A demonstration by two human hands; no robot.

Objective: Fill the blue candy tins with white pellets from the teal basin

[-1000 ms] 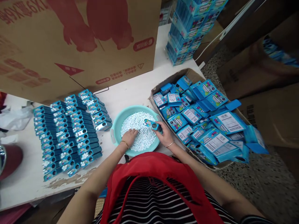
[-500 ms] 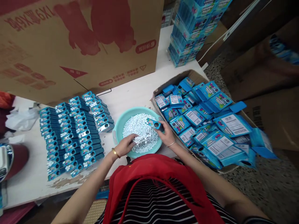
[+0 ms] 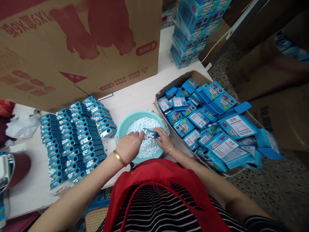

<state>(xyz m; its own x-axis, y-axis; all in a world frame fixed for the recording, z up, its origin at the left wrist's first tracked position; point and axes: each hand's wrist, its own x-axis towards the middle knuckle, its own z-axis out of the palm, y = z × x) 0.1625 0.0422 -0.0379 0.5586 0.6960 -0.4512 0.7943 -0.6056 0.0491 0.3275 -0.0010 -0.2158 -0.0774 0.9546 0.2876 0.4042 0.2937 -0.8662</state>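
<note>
A round light-turquoise basin (image 3: 124,120) holds many small white pellets (image 3: 147,150). Over the pellets, my right hand (image 3: 164,140) grips a small blue carton (image 3: 151,132) by its right end, tilted with its other end toward the left. My left hand (image 3: 132,143) is closed at the carton's left end, knuckles up. Its fingertips are turned down and hide whatever they hold. White pellets show at that end of the carton, between the two hands.
Left of the basin stand rows of small blue cartons (image 3: 89,135), many with white pellets on top. At right, an open cardboard box (image 3: 158,96) holds flat blue cartons (image 3: 198,119). Behind stand a large cardboard box (image 3: 116,48) and a stack of wrapped blue packs (image 3: 190,32).
My left hand has risen from the pellets and moved right, up to the carton's end. My right hand has brought the carton slightly down and left. The view has shifted a little.
</note>
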